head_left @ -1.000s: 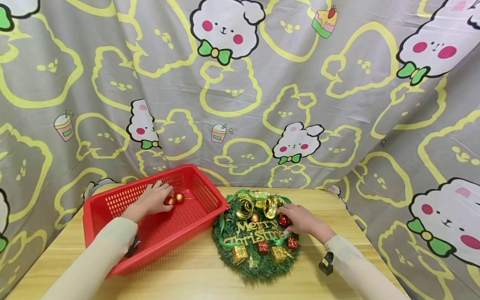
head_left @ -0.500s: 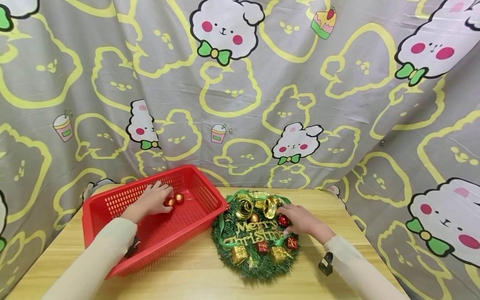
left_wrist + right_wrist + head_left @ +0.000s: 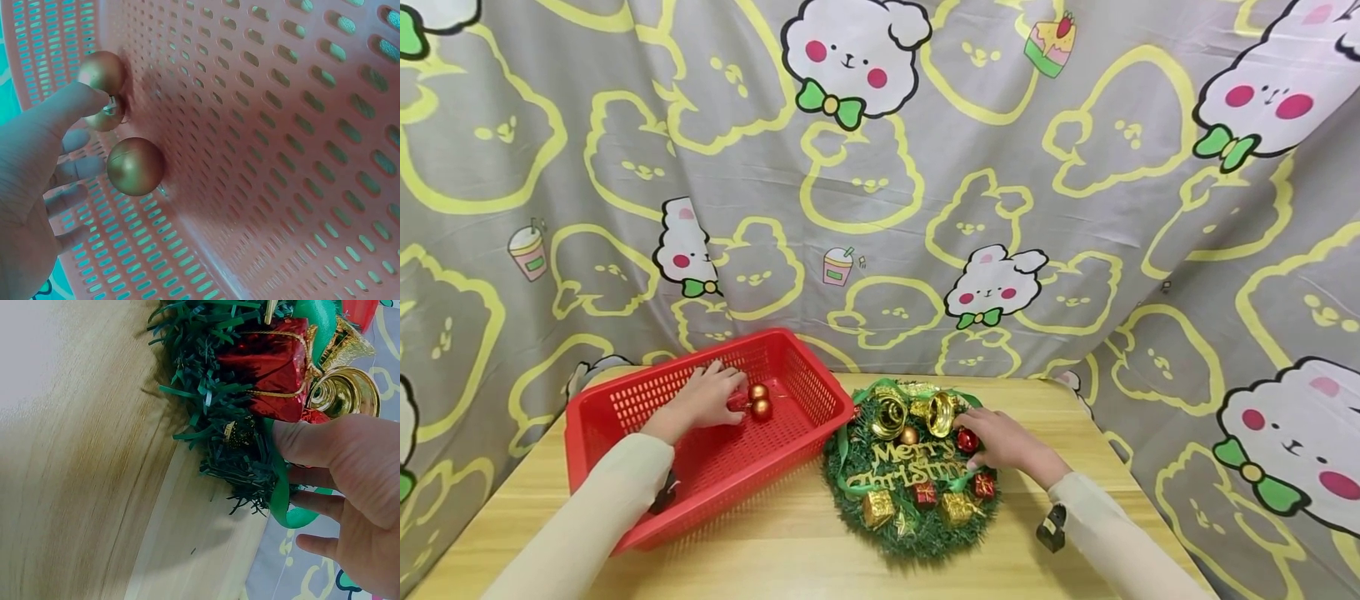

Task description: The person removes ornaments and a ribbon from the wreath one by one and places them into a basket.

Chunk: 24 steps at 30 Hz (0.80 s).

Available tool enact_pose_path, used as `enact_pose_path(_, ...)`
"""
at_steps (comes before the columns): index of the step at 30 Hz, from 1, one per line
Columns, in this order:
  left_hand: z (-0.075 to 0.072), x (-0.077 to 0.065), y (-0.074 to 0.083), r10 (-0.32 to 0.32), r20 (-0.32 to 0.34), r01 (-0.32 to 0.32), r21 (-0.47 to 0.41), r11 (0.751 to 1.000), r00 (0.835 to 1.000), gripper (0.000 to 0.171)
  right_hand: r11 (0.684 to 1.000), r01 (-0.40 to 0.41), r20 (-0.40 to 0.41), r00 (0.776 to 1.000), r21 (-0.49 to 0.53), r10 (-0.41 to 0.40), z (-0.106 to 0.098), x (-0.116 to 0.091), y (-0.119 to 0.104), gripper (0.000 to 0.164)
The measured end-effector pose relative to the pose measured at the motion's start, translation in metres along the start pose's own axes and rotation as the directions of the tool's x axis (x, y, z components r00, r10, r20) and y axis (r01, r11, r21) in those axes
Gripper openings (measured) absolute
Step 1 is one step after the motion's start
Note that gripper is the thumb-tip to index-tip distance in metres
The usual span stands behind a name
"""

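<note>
- Head: L hand [image 3: 709, 398] in red basket [image 3: 775, 437], nr 2 gold baubles [image 3: 762, 409]. R hand [image 3: 1011, 442] at wreath [image 3: 917, 535], thumb & fingers apart w/ red bauble [image 3: 967, 440] btwn. Wreath on table [image 3: 790, 562], R of basket.
- L wrist: thumb & fingers apart; another gold bauble [image 3: 136, 167] just beside fingertips.
- R wrist: thumb at green ribbon [image 3: 297, 517], nr red gift box [image 3: 272, 381].

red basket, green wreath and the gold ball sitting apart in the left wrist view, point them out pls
Red basket [image 3: 745, 482]: head view, on its near side wall.
Green wreath [image 3: 922, 542]: head view, on the foliage below the gift boxes.
Gold ball [image 3: 135, 167]: left wrist view, middle of its round body.
</note>
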<state>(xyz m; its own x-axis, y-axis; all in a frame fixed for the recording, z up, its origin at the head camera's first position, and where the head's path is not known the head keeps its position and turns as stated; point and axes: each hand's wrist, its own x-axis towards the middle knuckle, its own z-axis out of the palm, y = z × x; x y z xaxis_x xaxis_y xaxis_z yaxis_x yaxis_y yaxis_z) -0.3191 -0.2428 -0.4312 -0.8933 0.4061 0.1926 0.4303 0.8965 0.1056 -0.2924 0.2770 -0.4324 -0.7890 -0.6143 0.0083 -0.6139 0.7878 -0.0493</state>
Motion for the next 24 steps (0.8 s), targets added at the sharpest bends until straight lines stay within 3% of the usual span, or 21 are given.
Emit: enact_pose_path(24, -0.0065, 0.0035, 0.0003, 0.005, -0.029, -0.004, 0.016, 1.000, 1.000, 0.039, 1.000, -0.002, -0.005, 1.000, 0.009, 0.002, 0.0023, -0.0006, 0.0022, 0.063)
